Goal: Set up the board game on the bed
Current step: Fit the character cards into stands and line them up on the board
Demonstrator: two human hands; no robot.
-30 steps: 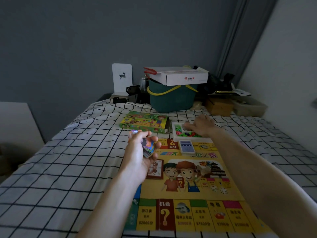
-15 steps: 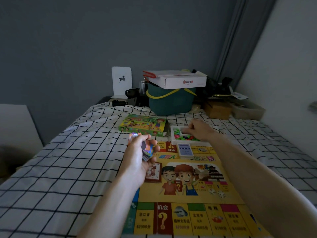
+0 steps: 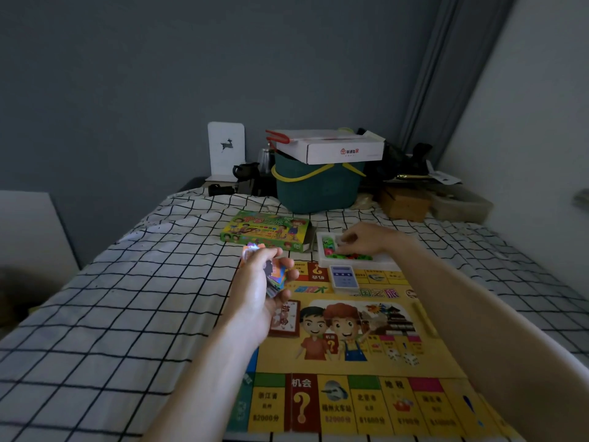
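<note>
Right hand (image 3: 363,239) has shifted slightly left over the white tray (image 3: 325,260); we can't tell its grip. Left hand (image 3: 264,288) grips a card stack (image 3: 276,275) above the board (image 3: 350,346).

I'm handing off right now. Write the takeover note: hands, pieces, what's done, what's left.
Left hand: grips a stack of colourful cards above the board's left edge.
Right hand: fingers curled into the white tray of green and red pieces; whether it pinches one, cannot tell.
Game board: unfolded flat on the bed. On it: blue card deck, red card deck, two dice.
Game box: beyond the board, beside the tray.
Done: board laid, two decks and dice placed.
Left: place the held cards, take pieces out of the tray.
</note>
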